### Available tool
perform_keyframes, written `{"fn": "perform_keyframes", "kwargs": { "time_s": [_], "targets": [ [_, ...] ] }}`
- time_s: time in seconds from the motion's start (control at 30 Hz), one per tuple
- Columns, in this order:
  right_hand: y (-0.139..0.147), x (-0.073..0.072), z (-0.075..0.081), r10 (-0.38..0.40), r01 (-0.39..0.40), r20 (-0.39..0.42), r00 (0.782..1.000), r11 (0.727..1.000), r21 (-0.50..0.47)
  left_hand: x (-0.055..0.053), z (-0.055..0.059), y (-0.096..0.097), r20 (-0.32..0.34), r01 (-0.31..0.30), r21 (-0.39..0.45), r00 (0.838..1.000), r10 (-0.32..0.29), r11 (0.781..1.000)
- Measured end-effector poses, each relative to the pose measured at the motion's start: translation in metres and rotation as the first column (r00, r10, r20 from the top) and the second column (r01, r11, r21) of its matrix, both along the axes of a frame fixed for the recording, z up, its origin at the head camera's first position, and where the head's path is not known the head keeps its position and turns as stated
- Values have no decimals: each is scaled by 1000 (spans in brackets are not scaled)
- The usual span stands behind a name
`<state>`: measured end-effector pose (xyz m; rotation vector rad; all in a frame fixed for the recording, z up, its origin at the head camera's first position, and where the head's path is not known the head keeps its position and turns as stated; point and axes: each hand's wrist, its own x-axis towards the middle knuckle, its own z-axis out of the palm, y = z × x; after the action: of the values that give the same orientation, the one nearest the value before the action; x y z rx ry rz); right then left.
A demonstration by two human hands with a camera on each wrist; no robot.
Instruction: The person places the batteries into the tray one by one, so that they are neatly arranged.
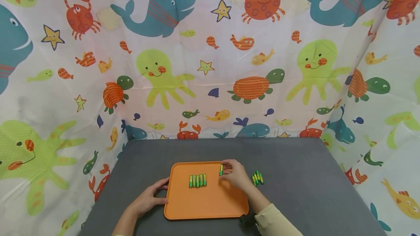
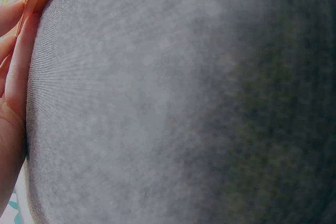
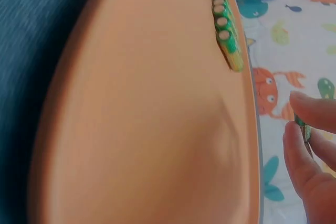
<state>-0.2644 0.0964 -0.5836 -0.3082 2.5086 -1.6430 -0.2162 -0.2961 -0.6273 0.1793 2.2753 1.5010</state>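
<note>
My right hand (image 1: 237,174) pinches a green-and-yellow battery (image 1: 221,169) over the right part of an orange tray (image 1: 210,207). In the right wrist view the fingertips (image 3: 297,129) largely cover that battery. Several matching batteries (image 1: 198,180) stand side by side in a row on the tray, left of its middle. At the tray's left rim, my left hand (image 1: 146,198) touches the edge, thumb and fingers spread apart along it. The left wrist view has only part of that hand (image 2: 13,103) at its left border, against the orange rim.
A small loose pile of batteries (image 1: 257,178) lies on the grey table (image 1: 295,177), right of the tray. Near the right wrist is a black object (image 1: 247,220). A white curtain (image 1: 210,94) printed with sea animals surrounds the table at the back and sides.
</note>
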Motion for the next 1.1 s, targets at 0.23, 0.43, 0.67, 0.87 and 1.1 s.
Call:
{"fn": "perform_keyframes", "kwargs": {
  "time_s": [0.23, 0.43, 0.67, 0.87, 1.1],
  "targets": [
    [-16, 0, -9, 54, -54, -10, 998, 999, 5, 0, -1, -1, 0, 10, 11, 1000, -10, 1000],
    [-29, -1, -19, 56, -57, 13, 998, 996, 69, 1, -1, -2, 6, 20, 20, 1000, -20, 1000],
    [-48, -1, -28, 84, -86, 24, 996, 987, 139, 0, -2, -3, -6, 21, 13, 1000, -21, 1000],
    [-56, 0, -30, 92, -95, 25, 995, 980, 173, 0, -4, -3, -8, 17, 6, 1000, -17, 1000],
    [-60, 1, -28, 118, -121, 24, 993, 978, 170, 0, -2, -2, -4, 10, 11, 1000, -10, 1000]
  ]
}}
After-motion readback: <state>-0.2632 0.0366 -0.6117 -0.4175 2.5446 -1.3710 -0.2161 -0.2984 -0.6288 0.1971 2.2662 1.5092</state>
